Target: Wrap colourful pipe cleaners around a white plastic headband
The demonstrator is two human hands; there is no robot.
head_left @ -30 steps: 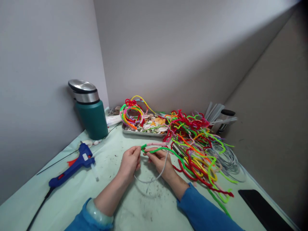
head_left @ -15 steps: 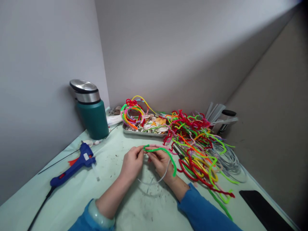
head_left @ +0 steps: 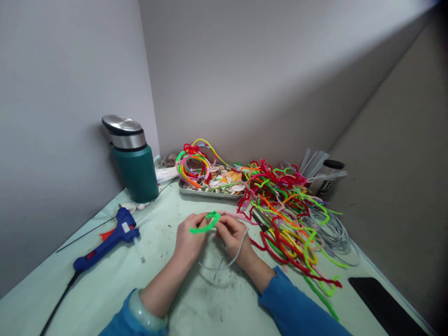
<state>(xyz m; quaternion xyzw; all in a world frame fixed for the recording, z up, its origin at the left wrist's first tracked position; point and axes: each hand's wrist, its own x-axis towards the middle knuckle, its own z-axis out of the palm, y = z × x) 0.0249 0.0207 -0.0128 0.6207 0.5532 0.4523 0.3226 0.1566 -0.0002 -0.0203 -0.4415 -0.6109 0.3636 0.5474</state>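
Note:
My left hand [head_left: 191, 237] is closed in a pinch above the table, holding a thin grey wire ring [head_left: 229, 265] near its top. Fingertips of my right hand [head_left: 235, 237] meet it there, pinching a bright green pipe cleaner [head_left: 205, 228]. That pipe cleaner curls at the ring's top, and its loose end lies over the back of my left fingers. A pale pink pipe cleaner [head_left: 234, 215] covers the part of the ring behind my right fingers. The ring's bare grey part hangs below both hands. My fingers partly hide the exact contact point.
A blue glue gun [head_left: 108, 240] lies left, near a green bottle [head_left: 136, 172]. Behind my hands, a metal tray [head_left: 210, 194] holds shells and wrapped rings [head_left: 192, 170]. To the right are heaped pipe cleaners [head_left: 280, 186], scissors [head_left: 259, 221], coiled grey wire [head_left: 331, 231] and a black flat object [head_left: 383, 301].
The green pipe cleaner's loose end has swung from over my right hand to over my left fingers. Both hands stay almost in place, and the wire ring has shifted slightly.

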